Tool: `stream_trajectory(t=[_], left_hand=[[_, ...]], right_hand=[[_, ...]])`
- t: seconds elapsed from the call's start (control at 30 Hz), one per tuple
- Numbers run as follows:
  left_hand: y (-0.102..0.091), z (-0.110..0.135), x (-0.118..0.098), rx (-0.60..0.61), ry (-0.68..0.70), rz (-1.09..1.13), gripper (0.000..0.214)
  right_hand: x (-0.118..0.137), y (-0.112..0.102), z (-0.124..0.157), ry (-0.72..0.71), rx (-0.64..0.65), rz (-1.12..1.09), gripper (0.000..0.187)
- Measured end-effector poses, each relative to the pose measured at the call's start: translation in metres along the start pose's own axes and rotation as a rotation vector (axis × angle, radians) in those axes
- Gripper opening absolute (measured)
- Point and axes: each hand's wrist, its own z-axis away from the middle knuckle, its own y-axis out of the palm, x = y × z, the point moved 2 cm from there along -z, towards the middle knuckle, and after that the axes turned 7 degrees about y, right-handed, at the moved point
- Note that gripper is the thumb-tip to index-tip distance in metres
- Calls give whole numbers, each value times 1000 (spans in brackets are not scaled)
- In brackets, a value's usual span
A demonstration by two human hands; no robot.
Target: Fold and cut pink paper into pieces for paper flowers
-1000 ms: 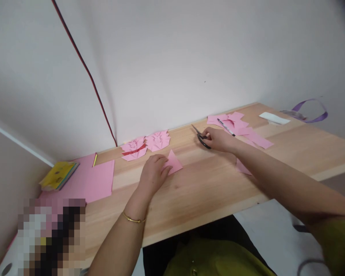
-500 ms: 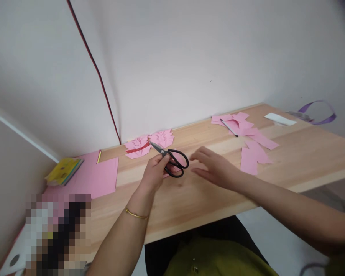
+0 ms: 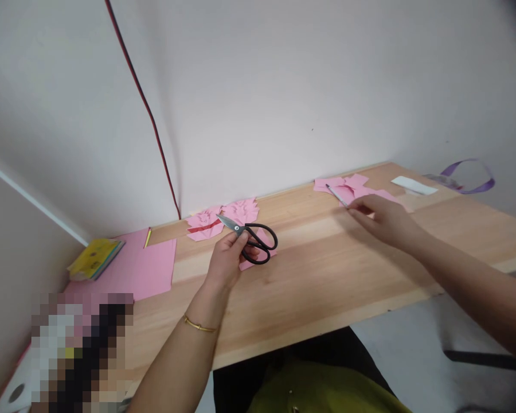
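Note:
My left hand (image 3: 232, 255) is closed around black-handled scissors (image 3: 237, 228) near their pivot, with the blades pointing up and left. A pink paper piece (image 3: 250, 264) shows beneath the handles; I cannot tell whether it is held or lies on the table. My right hand (image 3: 380, 221) pinches the near end of a slim grey pen (image 3: 336, 195), which lies over pink paper scraps (image 3: 358, 181) by the wall. Part of those scraps is hidden behind the right hand. Beyond the scissors are crinkled pink cutouts (image 3: 243, 210), with a red strip (image 3: 204, 226) across one.
Pink sheets (image 3: 155, 267) lie at the left of the wooden table (image 3: 292, 310), with a yellow packet (image 3: 93, 258) on them. A white strip (image 3: 414, 184) is at the far right, near a purple strap (image 3: 481, 186). A red-black cable (image 3: 148, 109) runs down the wall.
My right hand has moved right and away from the scissors to the pen and closed on its end. Pink scraps nearer the front right are no longer visible. The left hand still holds the scissors.

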Motion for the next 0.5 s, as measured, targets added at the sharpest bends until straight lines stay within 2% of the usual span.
stream_trajectory(t=[0.03,0.13,0.23,0.3,0.37,0.43,0.5], left_hand=[[1,0,1,-8,15,-10,31],[2,0,3,-38,58,-48,32],[2,0,2,-37,70,-75,31],[1,0,0,-23,83,-77,29],[-1,-2,-2,-13,104,-65,26],[-4,-3,-4,0,94,-46,26],[-5,-2,-4,41,13,-32,29]], right_hand=[[23,7,5,-66,13,-72,19],[87,38,18,-159,204,-235,21],[124,68,17,-149,296,-290,25],[134,83,13,-151,472,-303,22],[135,91,9,-180,552,-318,28],[130,93,5,-215,487,-299,27],[121,93,0,-226,358,-245,26]])
